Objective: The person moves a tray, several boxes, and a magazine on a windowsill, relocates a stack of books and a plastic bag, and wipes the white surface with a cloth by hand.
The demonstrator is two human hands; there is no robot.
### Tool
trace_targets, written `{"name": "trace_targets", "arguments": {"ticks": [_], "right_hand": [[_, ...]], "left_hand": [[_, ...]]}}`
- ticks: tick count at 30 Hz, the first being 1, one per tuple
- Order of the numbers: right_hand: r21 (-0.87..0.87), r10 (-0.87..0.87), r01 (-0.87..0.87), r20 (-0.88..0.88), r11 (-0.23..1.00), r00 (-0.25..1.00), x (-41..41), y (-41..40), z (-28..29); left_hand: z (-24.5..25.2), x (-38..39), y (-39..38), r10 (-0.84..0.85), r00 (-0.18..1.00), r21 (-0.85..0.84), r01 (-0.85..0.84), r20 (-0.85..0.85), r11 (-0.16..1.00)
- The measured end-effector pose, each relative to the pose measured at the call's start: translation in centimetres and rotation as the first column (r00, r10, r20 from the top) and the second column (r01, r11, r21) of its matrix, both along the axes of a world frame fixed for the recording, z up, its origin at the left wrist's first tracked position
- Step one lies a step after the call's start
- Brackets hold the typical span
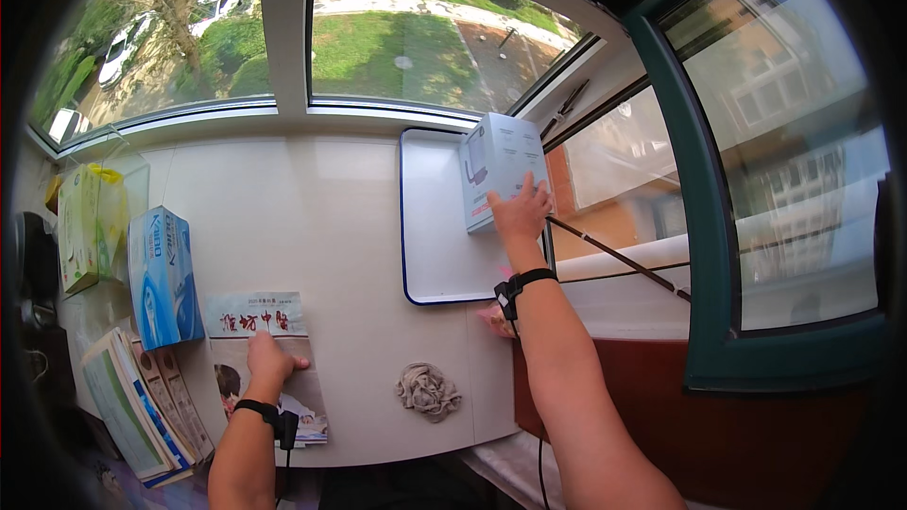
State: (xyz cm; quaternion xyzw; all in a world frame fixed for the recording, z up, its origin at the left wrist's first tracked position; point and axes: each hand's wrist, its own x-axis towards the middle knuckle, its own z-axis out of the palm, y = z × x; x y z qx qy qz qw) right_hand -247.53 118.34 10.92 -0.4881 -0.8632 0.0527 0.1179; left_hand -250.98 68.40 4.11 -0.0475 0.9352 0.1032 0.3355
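My left hand (269,361) rests on a magazine (308,397) lying on the pale windowsill counter, its thumb stretched out to the right. My right hand (522,209) is spread with its fingers apart against the lower front of a light blue-white cardboard box (504,145). That box stands at the right side of a white enamel tray (443,290) with a dark blue rim. Whether the palm touches the box cannot be told. A crumpled grey cloth (428,392) lies on the counter between my forearms. Each wrist wears a black strap with a small cabled device.
At left stand a blue carton (166,276), a green carton (79,227) in clear plastic and a leaning stack of booklets (142,411). Windows border the far side; a green-framed window sash (708,227) stands open at right, with a thin rod (616,255) reaching it. Pink plastic (496,319) lies by the tray.
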Motion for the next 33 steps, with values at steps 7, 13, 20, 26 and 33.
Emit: {"name": "trace_targets", "arguments": {"ticks": [7,13,20,26,33], "right_hand": [[-0.013,-0.033,0.034,0.057,0.999,0.998,-1.5,0.8,0.8],[-0.004,-0.002,0.002,0.118,1.0,0.993,-2.8,0.2,-1.2],[0.008,-0.03,0.029,0.217,1.0,0.976,-0.6,3.4,-0.9],[0.194,0.142,-0.134,-0.029,0.972,0.989,1.4,-0.3,0.5],[-0.582,0.561,-0.649,-0.359,0.49,0.746,-0.8,-33.4,0.5]], "left_hand": [[0.2,0.1,0.7,0.008,1.0,0.002,-0.008,-0.005,1.0],[-0.6,-0.2,-1.3,0.06,0.997,-0.036,-0.059,0.039,0.998],[0.7,-0.7,-1.0,0.063,0.994,0.009,-0.064,0.091,0.998],[0.3,-0.2,-0.9,0.075,0.992,0.095,-0.085,0.102,0.992],[0.2,1.0,-2.3,0.097,0.995,0.222,-0.097,0.01,0.97]]}}
